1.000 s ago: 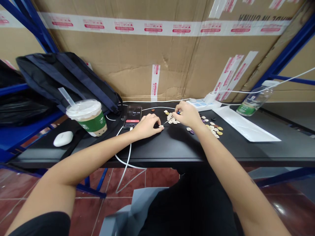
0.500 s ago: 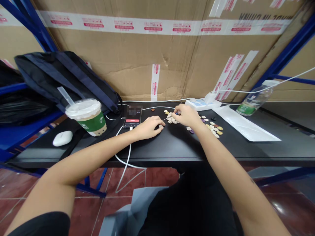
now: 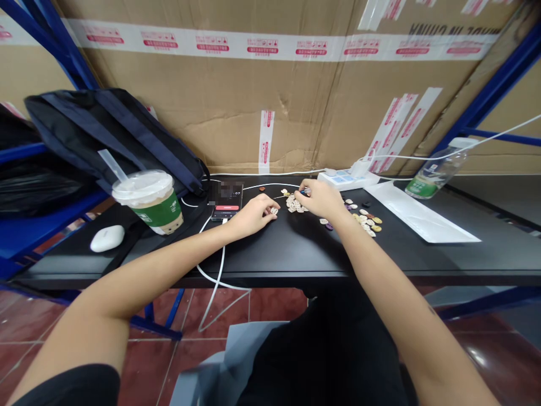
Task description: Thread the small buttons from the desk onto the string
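Between the thumb and fingers of my left hand (image 3: pixel 256 215) is a small pale button-like piece (image 3: pixel 274 211), held just above the black table (image 3: pixel 296 254). My right hand (image 3: pixel 321 198) pinches a thin tool with a blue part (image 3: pixel 307 192); its fine tip points left toward the piece. Beneath and left of my right hand lies a cluster of cream pieces (image 3: pixel 296 205). More pieces, cream, yellow, brown and purple (image 3: pixel 366 220), are scattered beside my right wrist, which partly hides them.
A phone (image 3: pixel 228 202) with a white cable, a drink cup (image 3: pixel 153 202), a white case (image 3: pixel 107 238) and a backpack (image 3: pixel 122 135) are at left. A power strip (image 3: pixel 346 179), white packet (image 3: pixel 422 214) and bottle (image 3: pixel 439 169) stand right. Cardboard (image 3: pixel 190 90) rises behind.
My left hand has lifted the pale piece slightly off the table and turned it upright. The tool in my right hand has moved a little up and left.
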`<state>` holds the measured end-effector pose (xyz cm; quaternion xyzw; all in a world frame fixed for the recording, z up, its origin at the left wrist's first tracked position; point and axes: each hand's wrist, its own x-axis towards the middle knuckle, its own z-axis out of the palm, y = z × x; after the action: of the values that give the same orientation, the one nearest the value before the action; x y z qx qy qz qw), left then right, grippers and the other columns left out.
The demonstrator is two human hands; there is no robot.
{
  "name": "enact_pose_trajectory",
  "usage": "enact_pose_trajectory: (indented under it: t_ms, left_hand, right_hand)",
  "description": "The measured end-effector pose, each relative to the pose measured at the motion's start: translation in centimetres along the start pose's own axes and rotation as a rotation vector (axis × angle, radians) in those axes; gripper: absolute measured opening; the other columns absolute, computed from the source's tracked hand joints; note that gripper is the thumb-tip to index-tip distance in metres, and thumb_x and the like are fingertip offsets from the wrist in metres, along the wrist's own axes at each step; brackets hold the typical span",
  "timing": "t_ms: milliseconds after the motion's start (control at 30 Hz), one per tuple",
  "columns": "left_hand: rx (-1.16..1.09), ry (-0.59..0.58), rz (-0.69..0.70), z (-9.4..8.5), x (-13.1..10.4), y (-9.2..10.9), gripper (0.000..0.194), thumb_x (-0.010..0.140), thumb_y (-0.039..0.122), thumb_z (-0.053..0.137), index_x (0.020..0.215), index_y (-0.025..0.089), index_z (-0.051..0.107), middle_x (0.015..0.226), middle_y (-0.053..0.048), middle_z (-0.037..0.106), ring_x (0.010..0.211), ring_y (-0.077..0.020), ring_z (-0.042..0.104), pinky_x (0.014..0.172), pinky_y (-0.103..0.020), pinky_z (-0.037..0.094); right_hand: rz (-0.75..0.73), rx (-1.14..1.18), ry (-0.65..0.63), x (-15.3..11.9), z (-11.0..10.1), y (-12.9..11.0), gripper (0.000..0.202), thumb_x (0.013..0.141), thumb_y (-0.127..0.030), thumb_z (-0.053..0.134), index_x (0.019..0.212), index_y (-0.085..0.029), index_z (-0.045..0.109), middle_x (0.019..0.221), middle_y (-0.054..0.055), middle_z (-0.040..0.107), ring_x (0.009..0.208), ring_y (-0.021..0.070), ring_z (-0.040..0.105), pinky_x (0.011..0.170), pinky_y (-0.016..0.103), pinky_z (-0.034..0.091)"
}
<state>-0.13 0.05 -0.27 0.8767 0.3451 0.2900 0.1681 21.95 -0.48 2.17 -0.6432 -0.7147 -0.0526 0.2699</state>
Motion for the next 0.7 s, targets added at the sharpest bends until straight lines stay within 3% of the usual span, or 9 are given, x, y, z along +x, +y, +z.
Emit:
enact_pose_trajectory:
  t_ms: [167,367,700]
  left_hand:
    - [0.046,0.021,-0.047,-0.25,0.01,0.22,0.015,0.089,0.018,0.064,0.103,0.015,0.068,0.097,-0.007,0.067,0.081,-0.0165,0.067,0.084,-0.034,0.056]
    - [0.050,0.055,-0.169,-0.47,0.11,0.09,0.015,0.087,0.022,0.070,0.100,0.016,0.068,0.085,-0.004,0.070,0.076,-0.0179,0.067,0.077,-0.032,0.055]
    - [0.011,0.056,-0.191,-0.29,0.11,-0.03,0.016,0.087,0.022,0.072,0.101,0.014,0.070,0.086,-0.005,0.073,0.078,-0.0167,0.069,0.077,-0.029,0.055]
  right_hand:
    - [0.023,-0.002,0.017,0.07,-0.06,0.03,0.023,0.084,-0.039,0.054,0.091,-0.024,0.069,0.083,0.008,0.072,0.077,0.0264,0.064,0.066,0.034,0.039]
    - [0.012,0.046,0.092,-0.09,-0.61,-0.31,0.022,0.080,-0.040,0.057,0.077,-0.022,0.070,0.078,0.007,0.071,0.076,0.0254,0.061,0.066,0.033,0.037]
    - [-0.088,0.094,0.041,-0.35,-0.73,-0.63,0.026,0.081,-0.044,0.057,0.071,-0.022,0.067,0.066,0.002,0.065,0.066,0.0182,0.055,0.061,0.030,0.028]
